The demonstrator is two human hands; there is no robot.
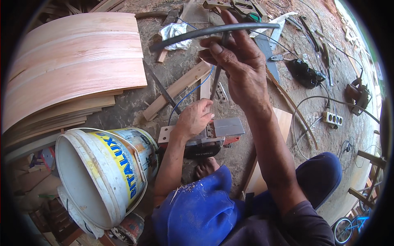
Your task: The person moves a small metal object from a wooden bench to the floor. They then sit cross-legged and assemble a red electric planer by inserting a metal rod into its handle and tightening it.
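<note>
My right hand (242,61) is raised, closed on a T-handle wrench; its long, slightly bent dark crossbar (184,36) runs across the fingers. The wrench's thin shaft slants down toward an electric hand planer (230,126), which rests upside down with its flat metal sole upward. Over the planer, my left hand (193,118) has its fingers curled at the lower end of the shaft. The fingers cover the shaft's tip and part of the cutter opening. My bare foot (206,167) is close beside the planer's body.
At left, a white bucket (88,174) lies tilted beside stacked wide boards (78,61). Loose wood strips (180,88) and a blue cord lie beyond the planer. Pliers (279,57), a handsaw (269,57), a black bag (304,74) and a power strip (332,119) are at right.
</note>
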